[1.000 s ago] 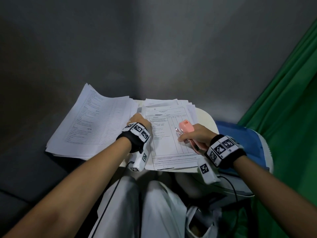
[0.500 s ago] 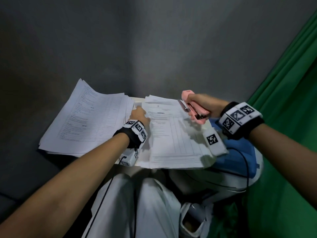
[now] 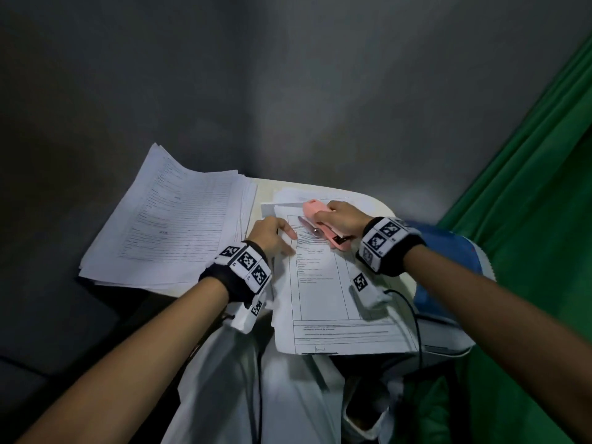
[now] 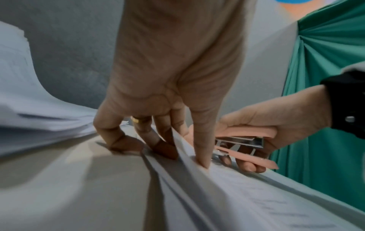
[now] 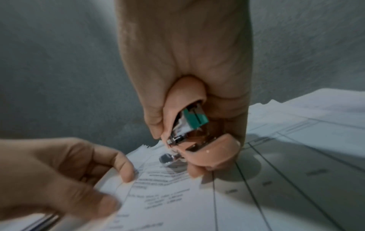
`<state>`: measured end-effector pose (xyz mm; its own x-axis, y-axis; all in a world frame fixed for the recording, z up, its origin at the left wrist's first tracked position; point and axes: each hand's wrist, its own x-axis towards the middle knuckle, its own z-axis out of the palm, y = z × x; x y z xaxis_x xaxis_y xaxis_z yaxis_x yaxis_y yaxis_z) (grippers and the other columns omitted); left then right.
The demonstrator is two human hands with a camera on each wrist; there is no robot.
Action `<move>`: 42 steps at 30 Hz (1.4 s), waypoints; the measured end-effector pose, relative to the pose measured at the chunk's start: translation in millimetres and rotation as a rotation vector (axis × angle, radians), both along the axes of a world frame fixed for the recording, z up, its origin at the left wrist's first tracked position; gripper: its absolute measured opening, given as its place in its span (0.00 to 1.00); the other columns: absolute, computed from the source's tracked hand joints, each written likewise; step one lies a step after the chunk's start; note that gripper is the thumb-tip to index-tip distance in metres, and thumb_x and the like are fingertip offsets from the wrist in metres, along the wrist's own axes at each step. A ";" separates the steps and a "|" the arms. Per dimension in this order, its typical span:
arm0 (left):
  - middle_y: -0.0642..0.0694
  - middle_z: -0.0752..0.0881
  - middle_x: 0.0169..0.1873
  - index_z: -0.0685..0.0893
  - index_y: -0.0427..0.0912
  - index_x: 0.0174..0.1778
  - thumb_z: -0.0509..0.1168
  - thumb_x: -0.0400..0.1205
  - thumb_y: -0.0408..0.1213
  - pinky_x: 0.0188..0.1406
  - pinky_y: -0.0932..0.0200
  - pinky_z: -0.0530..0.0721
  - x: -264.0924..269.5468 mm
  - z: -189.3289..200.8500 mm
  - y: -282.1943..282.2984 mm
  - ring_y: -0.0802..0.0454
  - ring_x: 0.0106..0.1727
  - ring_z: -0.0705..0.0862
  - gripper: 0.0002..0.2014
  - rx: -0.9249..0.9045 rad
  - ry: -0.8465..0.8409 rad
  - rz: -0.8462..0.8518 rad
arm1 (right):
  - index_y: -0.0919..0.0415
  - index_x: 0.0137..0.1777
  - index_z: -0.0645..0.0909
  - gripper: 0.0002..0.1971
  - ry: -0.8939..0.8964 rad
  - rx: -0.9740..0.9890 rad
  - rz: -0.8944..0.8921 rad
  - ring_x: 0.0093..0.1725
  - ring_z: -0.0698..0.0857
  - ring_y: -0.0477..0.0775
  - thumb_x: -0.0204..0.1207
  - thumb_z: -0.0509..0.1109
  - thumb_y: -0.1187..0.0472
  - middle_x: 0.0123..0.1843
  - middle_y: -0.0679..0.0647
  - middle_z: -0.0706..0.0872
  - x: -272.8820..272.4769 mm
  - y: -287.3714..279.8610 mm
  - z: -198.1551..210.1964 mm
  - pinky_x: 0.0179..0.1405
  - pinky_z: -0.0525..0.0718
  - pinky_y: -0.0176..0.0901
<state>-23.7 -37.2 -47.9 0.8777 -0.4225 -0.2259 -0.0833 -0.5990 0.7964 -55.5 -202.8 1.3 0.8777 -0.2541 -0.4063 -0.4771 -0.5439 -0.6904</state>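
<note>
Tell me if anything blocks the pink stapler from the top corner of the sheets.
Nothing visible does. The right hand grips the pink stapler over the top of the sheets, with bare paper toward the corner. The left hand pinches the left edge, beside that path.

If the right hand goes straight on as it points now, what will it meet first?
Probably the top edge of the printed sheets, just ahead of the pink stapler in the right hand. The left hand lies to one side; beyond is only grey wall. Depth is unclear.
</note>
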 end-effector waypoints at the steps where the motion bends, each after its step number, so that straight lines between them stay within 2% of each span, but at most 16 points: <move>1: 0.45 0.81 0.51 0.83 0.42 0.47 0.76 0.71 0.27 0.47 0.63 0.73 1.3 2.2 -0.7 0.52 0.50 0.78 0.12 0.015 0.009 -0.005 | 0.63 0.60 0.72 0.17 0.004 -0.049 0.016 0.31 0.84 0.61 0.77 0.68 0.54 0.49 0.61 0.83 2.9 3.3 -3.1 0.26 0.83 0.44; 3: 0.45 0.80 0.49 0.82 0.40 0.50 0.76 0.72 0.30 0.41 0.64 0.74 5.5 4.7 -3.1 0.49 0.51 0.79 0.14 0.032 0.006 0.021 | 0.61 0.59 0.70 0.17 -0.003 -0.190 0.079 0.42 0.82 0.61 0.78 0.68 0.52 0.53 0.59 0.81 8.3 7.5 -8.1 0.38 0.79 0.44; 4: 0.44 0.80 0.51 0.81 0.39 0.52 0.77 0.71 0.32 0.42 0.63 0.76 6.9 6.6 -4.8 0.47 0.53 0.80 0.16 0.052 -0.005 0.048 | 0.60 0.58 0.69 0.16 -0.013 -0.242 0.101 0.46 0.80 0.60 0.78 0.67 0.52 0.55 0.60 0.81 11.1 8.6 -9.9 0.42 0.76 0.44; 5: 0.42 0.80 0.55 0.80 0.37 0.57 0.78 0.70 0.33 0.48 0.61 0.77 8.3 7.3 -6.2 0.45 0.57 0.80 0.21 0.086 -0.021 0.078 | 0.60 0.58 0.68 0.15 -0.019 -0.273 0.111 0.47 0.79 0.59 0.79 0.66 0.53 0.57 0.61 0.81 13.3 9.6 -10.7 0.43 0.74 0.43; 8: 0.40 0.75 0.66 0.76 0.35 0.66 0.79 0.69 0.38 0.62 0.56 0.75 11.7 5.7 -11.1 0.43 0.66 0.77 0.31 0.205 -0.057 0.103 | 0.63 0.65 0.70 0.18 -0.023 -0.346 0.135 0.48 0.77 0.59 0.80 0.64 0.53 0.62 0.64 0.81 19.5 11.3 -14.4 0.44 0.71 0.43; 13: 0.40 0.75 0.66 0.75 0.36 0.66 0.79 0.69 0.40 0.66 0.54 0.74 15.7 3.2 -14.2 0.44 0.68 0.75 0.32 0.260 -0.075 0.083 | 0.65 0.67 0.68 0.19 -0.042 -0.426 0.160 0.60 0.81 0.66 0.83 0.61 0.53 0.66 0.67 0.80 24.1 12.2 -24.7 0.46 0.70 0.45; 17: 0.40 0.75 0.67 0.75 0.36 0.66 0.79 0.69 0.40 0.68 0.55 0.72 17.7 0.0 -13.4 0.44 0.69 0.74 0.32 0.251 -0.109 0.066 | 0.64 0.70 0.64 0.20 -0.067 -0.504 0.147 0.61 0.81 0.69 0.84 0.59 0.54 0.66 0.68 0.78 21.2 17.3 -31.8 0.47 0.74 0.48; 19: 0.40 0.75 0.67 0.75 0.36 0.66 0.79 0.70 0.40 0.67 0.55 0.71 17.6 -0.4 -13.5 0.44 0.69 0.74 0.31 0.262 -0.136 0.044 | 0.64 0.72 0.63 0.22 -0.093 -0.595 0.162 0.60 0.81 0.70 0.84 0.58 0.50 0.65 0.67 0.79 19.6 24.4 -33.5 0.48 0.76 0.51; 22: 0.41 0.75 0.67 0.75 0.37 0.66 0.78 0.71 0.39 0.66 0.55 0.72 18.4 -1.9 -13.2 0.45 0.68 0.75 0.30 0.270 -0.166 0.018 | 0.62 0.70 0.63 0.26 -0.140 -0.676 0.181 0.56 0.83 0.68 0.83 0.58 0.43 0.61 0.65 0.82 23.5 31.2 -35.8 0.43 0.76 0.50; 27: 0.42 0.76 0.66 0.76 0.38 0.66 0.79 0.69 0.40 0.65 0.55 0.73 20.2 -3.1 -11.1 0.45 0.67 0.75 0.31 0.272 -0.165 0.013 | 0.65 0.71 0.64 0.21 -0.095 -0.544 0.095 0.63 0.80 0.69 0.84 0.58 0.55 0.68 0.67 0.78 33.7 31.8 -34.3 0.54 0.77 0.53; 32: 0.41 0.76 0.66 0.74 0.38 0.66 0.81 0.66 0.40 0.66 0.52 0.74 21.9 2.2 -12.0 0.43 0.67 0.75 0.34 0.300 -0.124 0.016 | 0.64 0.70 0.64 0.20 -0.167 -0.558 0.027 0.58 0.82 0.69 0.84 0.57 0.52 0.64 0.67 0.80 27.7 41.4 -39.2 0.46 0.75 0.50; 34: 0.41 0.77 0.66 0.74 0.38 0.67 0.81 0.66 0.40 0.67 0.52 0.74 20.9 4.2 -12.6 0.43 0.68 0.75 0.35 0.311 -0.121 0.014 | 0.64 0.71 0.63 0.20 -0.170 -0.463 -0.053 0.60 0.81 0.69 0.85 0.57 0.54 0.66 0.67 0.79 28.8 39.3 -40.0 0.48 0.75 0.50; 38: 0.40 0.77 0.67 0.73 0.37 0.68 0.80 0.67 0.42 0.69 0.52 0.74 18.4 8.9 -10.7 0.43 0.69 0.75 0.36 0.334 -0.113 -0.006 | 0.66 0.76 0.59 0.23 -0.191 -0.159 -0.325 0.67 0.78 0.69 0.86 0.55 0.55 0.72 0.67 0.75 35.7 29.1 -33.1 0.61 0.76 0.53; 42: 0.39 0.77 0.67 0.74 0.35 0.68 0.79 0.68 0.44 0.68 0.52 0.76 16.0 9.6 -8.6 0.43 0.68 0.76 0.35 0.345 -0.133 -0.009 | 0.68 0.78 0.58 0.27 -0.194 -0.102 -0.344 0.70 0.76 0.68 0.85 0.56 0.53 0.74 0.68 0.73 32.4 6.9 -26.8 0.61 0.75 0.49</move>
<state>-7.7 -45.9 -38.3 0.9057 -0.3490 -0.2408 -0.1789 -0.8294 0.5292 -23.1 -195.9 -25.6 0.7924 -0.5767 -0.1990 -0.5093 -0.4458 -0.7361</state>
